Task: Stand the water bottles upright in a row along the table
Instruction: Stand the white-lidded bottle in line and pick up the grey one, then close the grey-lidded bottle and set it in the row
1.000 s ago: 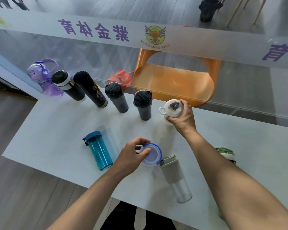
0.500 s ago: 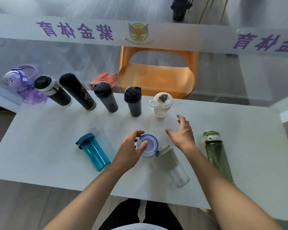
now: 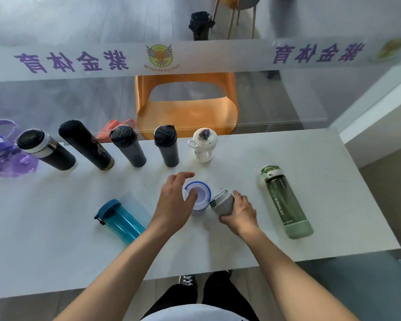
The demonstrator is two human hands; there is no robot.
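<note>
Several bottles stand upright in a row along the far edge of the white table [image 3: 56, 228]: a purple jug [image 3: 2, 151], a black-and-white flask [image 3: 46, 150], a tall black flask [image 3: 86, 144], two dark grey bottles [image 3: 129, 147] [image 3: 167, 147] and a small white bottle [image 3: 203, 144]. Nearer me, my left hand [image 3: 174, 202] grips a blue-rimmed clear bottle [image 3: 200, 196]. My right hand [image 3: 240, 212] is closed around a grey-lidded clear bottle [image 3: 221, 201] beside it. A teal bottle [image 3: 118, 221] stands at the left, a green bottle [image 3: 286, 202] at the right.
A glass partition with purple lettering runs just behind the table's far edge. An orange chair [image 3: 185, 107] and a red bag [image 3: 115, 130] sit beyond it. The table's right end [image 3: 357, 181] holds nothing past the green bottle.
My right hand let go of the small white bottle in the row, came back toward me and closed on the grey-lidded bottle. My left hand stayed on the blue-rimmed bottle.
</note>
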